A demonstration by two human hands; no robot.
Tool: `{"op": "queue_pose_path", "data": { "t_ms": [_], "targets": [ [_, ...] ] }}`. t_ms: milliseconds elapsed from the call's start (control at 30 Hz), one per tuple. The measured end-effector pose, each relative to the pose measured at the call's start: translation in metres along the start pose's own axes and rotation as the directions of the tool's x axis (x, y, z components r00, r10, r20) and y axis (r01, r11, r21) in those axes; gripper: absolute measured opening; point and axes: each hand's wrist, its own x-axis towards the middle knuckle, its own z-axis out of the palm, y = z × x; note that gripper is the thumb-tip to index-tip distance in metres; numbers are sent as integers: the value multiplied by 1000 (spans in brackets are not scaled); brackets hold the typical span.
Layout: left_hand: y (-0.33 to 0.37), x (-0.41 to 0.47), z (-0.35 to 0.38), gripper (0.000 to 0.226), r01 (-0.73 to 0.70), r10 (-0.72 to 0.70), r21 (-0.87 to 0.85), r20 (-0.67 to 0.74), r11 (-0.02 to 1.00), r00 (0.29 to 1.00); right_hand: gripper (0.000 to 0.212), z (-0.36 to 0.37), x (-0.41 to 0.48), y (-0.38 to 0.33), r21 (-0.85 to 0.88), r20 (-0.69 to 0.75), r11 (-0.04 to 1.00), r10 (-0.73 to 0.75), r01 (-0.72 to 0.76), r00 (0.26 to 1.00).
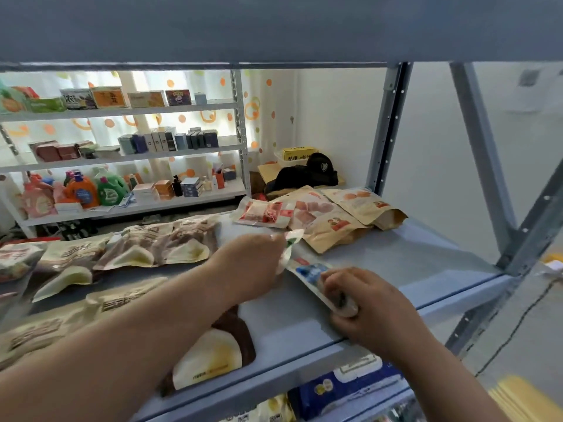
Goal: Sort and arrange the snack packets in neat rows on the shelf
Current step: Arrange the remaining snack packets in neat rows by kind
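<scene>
So, your shelf (396,263) has bare room across its right half, from the front lip back to the kraft packets (329,217) piled in the rear corner by the upright. Brown-and-cream packets (158,248) fill the left side, one lying right up to the front edge under your forearm. Your right grip (365,306) is clenched around a blue-and-white packet (310,271) at the front lip. Your left grip (253,266) pinches a blurry white-and-green packet (291,243) just behind it.

Brown-cream packets (158,248): lay flat along the shelf's (396,263) left half.
Tan packets (350,208): heaped, back right corner.
Blue packet (307,269): slanted near front edge.
White-green packet (289,248): raised beside it.
</scene>
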Motion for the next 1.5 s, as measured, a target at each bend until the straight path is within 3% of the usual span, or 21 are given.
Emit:
{"op": "queue_pose_path", "data": {
  "t_ms": [33, 100, 167, 267, 367, 533, 667, 767, 833, 900, 1067, 1233, 1300, 1500],
  "targets": [
    [8, 0, 0, 36, -31, 28, 58, 40, 998, 999, 37, -1, -1, -3, 11, 39, 1000, -9, 9, 999],
    [11, 2, -2, 57, -26, 27, -6, 171, 1000, 985, 46, -3, -2, -5, 22, 98, 999, -38, 36, 994],
    [3, 8, -8, 55, -12, 47, -130, 267, 991, 962, 49, -5, -3, -5, 69, 117, 997, -39, 31, 992],
    [-20, 19, -6, 28, -26, 106, -281, 271, 959, 957, 42, -9, -2, -4, 191, 127, 982, -9, -16, 992],
    [-35, 28, 5, 37, 13, 67, -260, 298, 965, 952, 44, -12, 3, -5, 277, 165, 958, 22, -68, 986],
    [-42, 41, 13, 42, 74, -19, -178, 296, 981, 955, 46, -10, 16, -17, 180, 289, 983, -31, -23, 957],
    [-45, 49, 12, 39, 110, -43, -195, 320, 975, 947, 50, -6, 23, -22, 250, 329, 968, -79, -6, 941],
    [-57, 62, 12, 42, 177, -128, -244, 206, 953, 970, 38, -8, 31, -11, 314, 277, 947, -24, -67, 961],
    [-62, 74, 15, 49, 234, -194, -249, 173, 940, 966, 42, -10, 43, 0, 255, 182, 964, 33, -80, 983],
    [-63, 89, 19, 53, 299, -248, -232, 224, 926, 942, 49, -11, 59, 7, 128, 171, 987, 74, -97, 982],
    [-73, 114, 36, 56, 370, -305, -120, 369, 921, 878, 59, -1, 77, 2, 57, 394, 998, -4, -20, 919],
    [-87, 122, 43, 54, 435, -380, -107, 330, 894, 864, 64, 3, 88, -1, -3, 513, 997, -64, 76, 856],
    [-93, 125, 45, 52, 412, -378, -54, 302, 910, 875, 68, -1, 90, -1, -10, 521, 997, -63, 80, 851],
    [-111, 128, 49, 56, 442, -408, -101, 249, 891, 878, 68, 0, 97, -6, -44, 508, 992, -79, 117, 858]
  ]
}}
